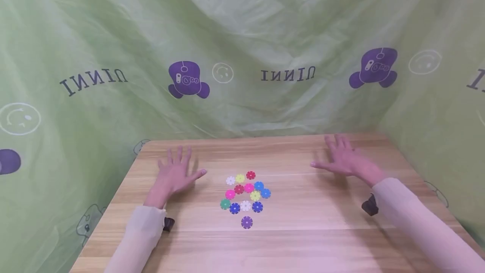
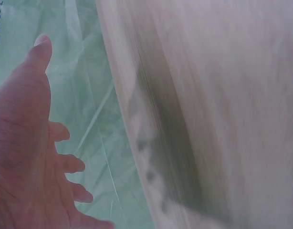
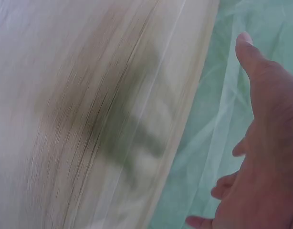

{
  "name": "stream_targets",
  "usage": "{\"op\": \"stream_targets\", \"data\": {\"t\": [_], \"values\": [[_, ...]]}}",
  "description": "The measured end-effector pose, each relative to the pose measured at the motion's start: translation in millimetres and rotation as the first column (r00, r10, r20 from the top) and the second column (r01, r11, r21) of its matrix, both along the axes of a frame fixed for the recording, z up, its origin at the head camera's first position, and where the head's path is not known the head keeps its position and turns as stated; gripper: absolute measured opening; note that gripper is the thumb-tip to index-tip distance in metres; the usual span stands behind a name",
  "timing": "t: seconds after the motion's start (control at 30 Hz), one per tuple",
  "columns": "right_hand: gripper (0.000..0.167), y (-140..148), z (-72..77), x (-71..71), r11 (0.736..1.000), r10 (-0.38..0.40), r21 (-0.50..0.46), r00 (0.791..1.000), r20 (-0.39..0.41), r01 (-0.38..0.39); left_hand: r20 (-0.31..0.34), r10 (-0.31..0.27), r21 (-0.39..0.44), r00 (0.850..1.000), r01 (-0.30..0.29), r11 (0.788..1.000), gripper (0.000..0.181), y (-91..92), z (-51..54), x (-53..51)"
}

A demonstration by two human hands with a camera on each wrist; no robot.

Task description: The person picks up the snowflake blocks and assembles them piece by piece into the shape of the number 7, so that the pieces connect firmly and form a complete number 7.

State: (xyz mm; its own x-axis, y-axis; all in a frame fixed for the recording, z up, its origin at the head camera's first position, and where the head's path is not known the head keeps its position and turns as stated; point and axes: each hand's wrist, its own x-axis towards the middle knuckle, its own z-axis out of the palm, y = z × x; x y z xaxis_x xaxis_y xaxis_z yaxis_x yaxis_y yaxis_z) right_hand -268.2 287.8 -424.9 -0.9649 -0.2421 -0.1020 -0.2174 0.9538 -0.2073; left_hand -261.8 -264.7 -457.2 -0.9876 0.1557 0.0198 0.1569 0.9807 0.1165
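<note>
Several flat, notched plastic discs lie in a loose cluster on the wooden table: a purple disc [image 1: 247,222] nearest, a green disc [image 1: 225,204] at the left, a red disc [image 1: 251,175] at the back and a light blue disc [image 1: 266,193] at the right. Pink, yellow, white and dark blue ones are among them. To the left of the cluster my left hand [image 1: 174,177] is held above the table with its fingers spread. Farther off on the right, my right hand [image 1: 345,160] also has its fingers spread. Neither hand touches a disc, and both wrist views show the hands holding nothing.
The wooden table [image 1: 310,247] reaches back to a green curtain [image 1: 242,108] printed with purple figures and lettering. More of that curtain hangs along the left and right sides. A small black device [image 1: 370,205] sits under the right wrist, another black device [image 1: 168,223] at the left wrist.
</note>
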Motion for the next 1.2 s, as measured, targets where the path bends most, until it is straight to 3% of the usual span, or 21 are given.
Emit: {"op": "stream_targets", "data": {"t": [0.23, 0.47, 0.63, 0.77, 1.0, 1.2], "values": [[0.115, -22.3, 2.1, 8.3, 0.993, 0.084, -0.079, 0.992, -0.091, -0.091, 0.028, -0.024, 0.119, 0.999, 0.02, 0.993, 0.11, 12.3, 3.1, 11.4], [0.084, -54.2, -9.7, 18.5, 0.974, 0.089, -0.19, 0.981, -0.173, -0.122, -0.032, -0.053, 0.121, 0.998, 0.056, 0.991, 0.092, 21.1, 1.7, 22.0], [0.059, -73.5, -14.8, 35.4, 0.954, 0.13, -0.254, 0.983, -0.126, -0.159, 0.022, -0.081, 0.229, 0.996, 0.074, 0.971, 0.083, 33.0, -2.7, 28.5], [0.044, -89.1, -17.3, 45.9, 0.933, 0.208, -0.282, 0.975, -0.081, -0.223, 0.071, -0.131, 0.308, 0.989, 0.103, 0.946, 0.073, 45.3, -4.4, 34.5], [0.036, -117.9, -29.0, 50.9, 0.888, 0.319, -0.348, 0.948, -0.007, -0.301, 0.096, -0.237, 0.343, 0.967, 0.191, 0.92, 0.042, 64.0, -3.4, 45.8], [0.036, -138.8, -34.3, 48.6, 0.879, 0.315, -0.381, 0.949, 0.009, -0.288, 0.119, -0.314, 0.414, 0.942, 0.241, 0.878, 0.035, 73.7, -6.8, 52.0]]}}
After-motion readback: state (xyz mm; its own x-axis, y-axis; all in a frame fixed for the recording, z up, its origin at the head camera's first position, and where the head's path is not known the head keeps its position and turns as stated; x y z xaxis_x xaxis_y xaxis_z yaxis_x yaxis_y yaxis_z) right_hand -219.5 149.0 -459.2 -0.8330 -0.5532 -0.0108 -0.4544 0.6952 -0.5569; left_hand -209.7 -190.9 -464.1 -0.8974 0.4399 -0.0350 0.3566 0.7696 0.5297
